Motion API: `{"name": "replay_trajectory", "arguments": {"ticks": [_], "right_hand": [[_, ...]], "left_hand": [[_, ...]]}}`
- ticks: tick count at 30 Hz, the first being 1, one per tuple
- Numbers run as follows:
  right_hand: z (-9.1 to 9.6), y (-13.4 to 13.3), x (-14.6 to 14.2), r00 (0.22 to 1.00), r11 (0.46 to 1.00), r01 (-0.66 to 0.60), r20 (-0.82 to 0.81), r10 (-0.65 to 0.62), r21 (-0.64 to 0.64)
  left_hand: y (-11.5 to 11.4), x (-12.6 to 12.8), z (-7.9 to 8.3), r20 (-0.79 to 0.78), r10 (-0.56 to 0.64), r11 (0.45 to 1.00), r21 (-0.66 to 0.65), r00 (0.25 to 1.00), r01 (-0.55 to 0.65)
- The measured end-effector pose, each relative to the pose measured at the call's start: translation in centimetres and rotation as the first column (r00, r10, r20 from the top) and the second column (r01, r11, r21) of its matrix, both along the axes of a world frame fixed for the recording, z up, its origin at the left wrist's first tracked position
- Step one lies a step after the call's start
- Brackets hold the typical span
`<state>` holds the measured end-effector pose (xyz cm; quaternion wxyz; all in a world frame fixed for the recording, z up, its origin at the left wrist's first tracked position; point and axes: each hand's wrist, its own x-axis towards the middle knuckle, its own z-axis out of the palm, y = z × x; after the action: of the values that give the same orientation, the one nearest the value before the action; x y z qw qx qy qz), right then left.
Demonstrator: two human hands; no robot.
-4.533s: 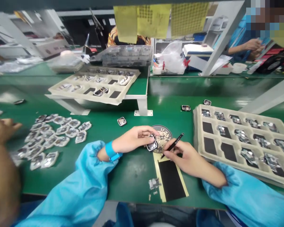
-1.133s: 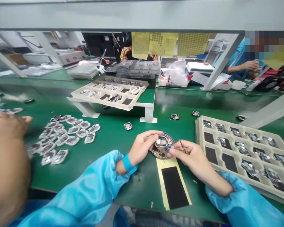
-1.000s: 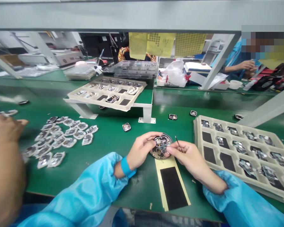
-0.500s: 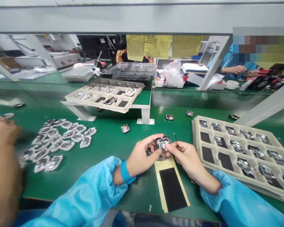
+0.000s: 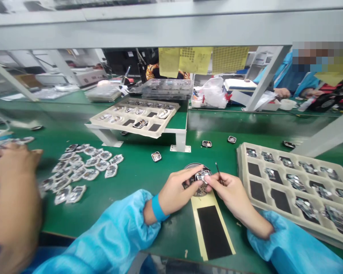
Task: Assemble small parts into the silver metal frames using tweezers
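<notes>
My left hand is closed around a small watch case with electronic parts inside, its thumb at the near edge and its fingers at the far side. The thumb and forefinger of my right hand press on the right side of that case. A thin dark tool is also held in my right hand, sticking up with its tip away from the case. Beneath both hands is a round dish of small parts. It touches the top of a yellow sheet with a black pad.
On the right lies a tray of circuit boards. Many wrapped watch cases cover the left side, beside a co-worker's arm. A raised stand carries another tray. Loose cases lie beyond my hands.
The whole view has shifted slightly. The watch case now looks more tilted between my hands, with my fingers covering more of it. The co-worker's hand at the left has moved.
</notes>
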<state>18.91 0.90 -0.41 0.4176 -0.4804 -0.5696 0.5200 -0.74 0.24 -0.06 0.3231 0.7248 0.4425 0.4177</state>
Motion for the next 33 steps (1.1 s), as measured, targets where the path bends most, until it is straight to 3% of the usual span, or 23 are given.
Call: {"name": "replay_trajectory", "arguments": {"ticks": [6,15,21,26,33], "right_hand": [[0.1,0.0,0.2,0.998,1.000,0.006,0.063,-0.007,0.013],[0.2,0.0,0.0,0.998,1.000,0.010,0.066,-0.010,0.002],[0.2,0.0,0.0,0.997,1.000,-0.012,0.080,0.012,-0.001],[-0.5,0.1,0.1,0.996,0.999,0.040,0.081,-0.042,0.031],[-0.7,0.1,-0.3,0.998,0.993,0.052,-0.028,-0.049,0.107]], "left_hand": [[0.2,0.2,0.3,0.067,0.020,0.990,-0.142,0.998,-0.010],[-0.1,0.0,0.1,0.026,-0.006,1.000,0.014,1.000,0.006],[-0.1,0.2,-0.1,0.050,0.050,0.993,-0.107,0.998,-0.044],[-0.1,0.6,-0.3,0.174,0.072,0.970,-0.242,0.982,-0.028],[-0.1,1.1,-0.2,0.512,0.060,0.884,-0.426,0.857,0.192]]}}
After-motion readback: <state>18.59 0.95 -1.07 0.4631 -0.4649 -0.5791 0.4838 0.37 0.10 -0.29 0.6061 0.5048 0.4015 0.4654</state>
